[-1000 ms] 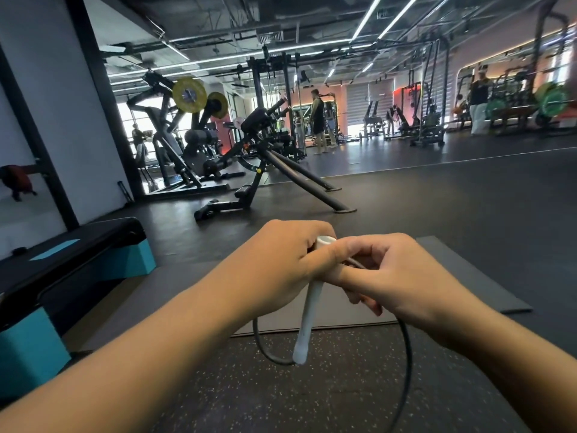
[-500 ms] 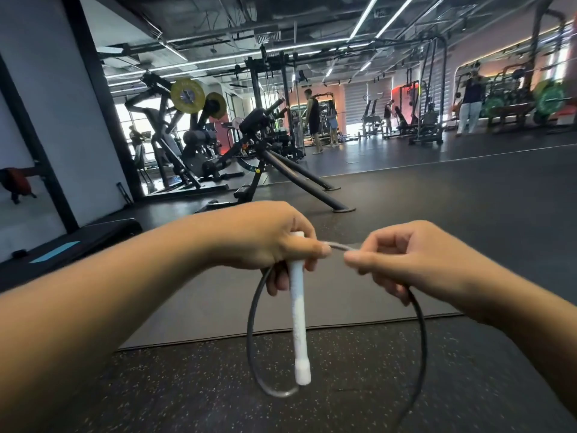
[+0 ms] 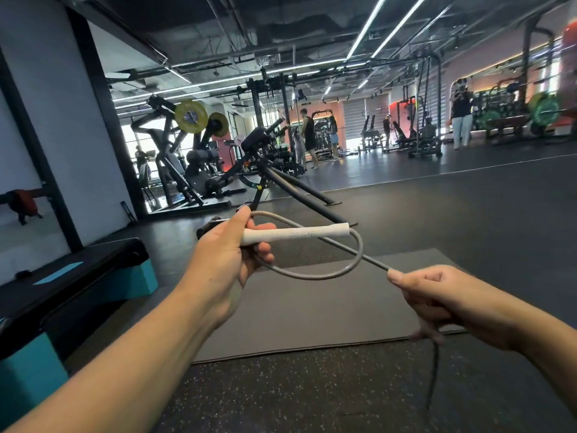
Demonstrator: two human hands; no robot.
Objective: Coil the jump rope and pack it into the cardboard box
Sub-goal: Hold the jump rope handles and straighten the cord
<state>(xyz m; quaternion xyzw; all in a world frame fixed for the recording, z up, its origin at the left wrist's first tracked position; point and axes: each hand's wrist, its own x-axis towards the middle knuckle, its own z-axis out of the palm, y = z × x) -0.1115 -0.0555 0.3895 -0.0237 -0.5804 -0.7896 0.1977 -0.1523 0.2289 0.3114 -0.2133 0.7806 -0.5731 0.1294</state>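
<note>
My left hand (image 3: 224, 248) grips one end of the jump rope's white handle (image 3: 296, 234), which lies level and sticks out to the right. The grey rope (image 3: 324, 275) makes one loop from that hand, under the handle and round its far tip. A taut stretch runs down-right to my right hand (image 3: 443, 300), which pinches it between thumb and finger. More rope hangs blurred below the right hand toward the floor. No cardboard box is in view.
A grey exercise mat (image 3: 312, 317) lies on the speckled rubber floor below my hands. A black and teal step platform (image 3: 62, 295) stands at the left. Weight machines (image 3: 193, 157) and several people fill the far gym floor.
The handle has swung from hanging straight down to lying level. My right hand has pulled away to the right and lower, drawing the rope taut. The hanging loop has shrunk around the handle.
</note>
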